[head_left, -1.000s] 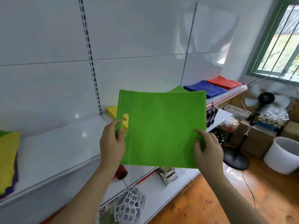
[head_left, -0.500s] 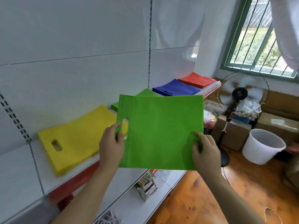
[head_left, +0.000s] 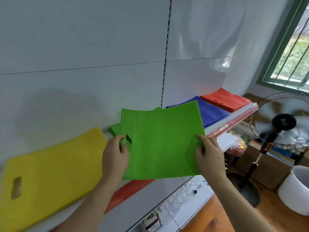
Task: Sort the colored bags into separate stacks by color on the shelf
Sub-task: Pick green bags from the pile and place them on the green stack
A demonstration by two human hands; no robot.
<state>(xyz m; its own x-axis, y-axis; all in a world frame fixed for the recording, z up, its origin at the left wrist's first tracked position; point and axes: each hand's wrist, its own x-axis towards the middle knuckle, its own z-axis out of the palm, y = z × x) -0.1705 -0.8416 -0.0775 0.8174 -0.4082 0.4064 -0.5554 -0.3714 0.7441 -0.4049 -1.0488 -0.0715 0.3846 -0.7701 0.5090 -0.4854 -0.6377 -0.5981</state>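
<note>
Green bag (head_left: 160,144) — held flat above the green stack (head_left: 115,129), left hand (head_left: 115,158) pinching its handle edge, right hand (head_left: 209,156) the opposite edge. Risk — limp fabric landing skewed onto the yellow stack (head_left: 50,173).

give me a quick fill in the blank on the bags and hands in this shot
1. Both hands, left hand and right hand, hold a ____ bag.
2. The stack at the far right end of the shelf is ____.
3. The blue stack lies between the green stack and the ____ stack.
4. The stack nearest the camera, left of the held bag, is ____.

Missing words: green; red; red; yellow
</note>
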